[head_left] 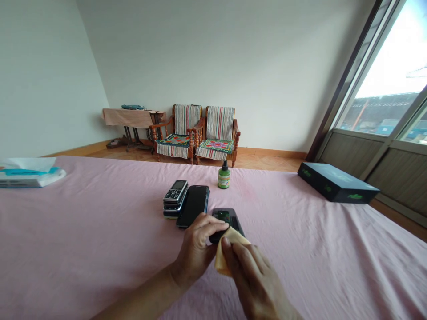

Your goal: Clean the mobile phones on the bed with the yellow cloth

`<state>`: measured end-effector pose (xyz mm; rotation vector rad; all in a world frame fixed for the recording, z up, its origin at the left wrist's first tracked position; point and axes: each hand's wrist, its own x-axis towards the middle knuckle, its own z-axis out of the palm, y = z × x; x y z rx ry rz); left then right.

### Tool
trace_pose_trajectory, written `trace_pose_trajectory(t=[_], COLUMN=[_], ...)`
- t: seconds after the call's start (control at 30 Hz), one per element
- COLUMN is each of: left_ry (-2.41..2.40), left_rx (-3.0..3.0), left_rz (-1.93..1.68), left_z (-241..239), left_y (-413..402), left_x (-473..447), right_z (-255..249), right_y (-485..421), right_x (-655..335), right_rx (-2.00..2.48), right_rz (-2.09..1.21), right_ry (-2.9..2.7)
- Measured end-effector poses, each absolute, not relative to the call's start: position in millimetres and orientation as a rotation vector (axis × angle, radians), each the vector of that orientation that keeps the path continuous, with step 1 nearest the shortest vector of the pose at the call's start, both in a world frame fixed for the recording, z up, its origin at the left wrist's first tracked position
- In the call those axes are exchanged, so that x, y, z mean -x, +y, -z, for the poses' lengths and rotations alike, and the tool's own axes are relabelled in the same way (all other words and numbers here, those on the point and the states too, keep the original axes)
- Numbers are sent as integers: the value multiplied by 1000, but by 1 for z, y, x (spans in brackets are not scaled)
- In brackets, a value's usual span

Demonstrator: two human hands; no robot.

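Note:
My left hand (pixel 200 242) is closed on a dark phone (pixel 230 216), its fingers over the near left part. A folded yellow cloth (pixel 222 260) is pinched in my right hand (pixel 251 271) and pressed to the phone's near end, which the cloth and fingers hide. Just left of this phone lies a large black smartphone (pixel 194 205), screen up. Beside that smartphone is a stack of several phones (pixel 175 200), with a silver keypad phone on top. A green spray bottle (pixel 223 176) with a black top stands upright beyond my hands.
A pink cloth (pixel 100 231) covers the surface, with creases on the right. A tissue pack (pixel 31 175) lies at the far left, and a flat black box (pixel 336 182) at the right. Two wooden armchairs (pixel 216 129) and a draped table (pixel 133 116) stand by the wall.

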<state>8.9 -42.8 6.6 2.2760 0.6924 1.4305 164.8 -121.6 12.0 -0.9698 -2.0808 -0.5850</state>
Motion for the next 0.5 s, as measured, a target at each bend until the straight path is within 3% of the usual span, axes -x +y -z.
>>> trace_pose_trajectory(t=[0.5], left_ry=[672], left_rx=[-2412], left_rz=[-1393], left_z=[-7], left_y=[-44], left_x=[-2], right_z=[-12], right_y=[-124], right_x=[-170], right_rx=[947], right_rz=[596], right_ry=[-2116])
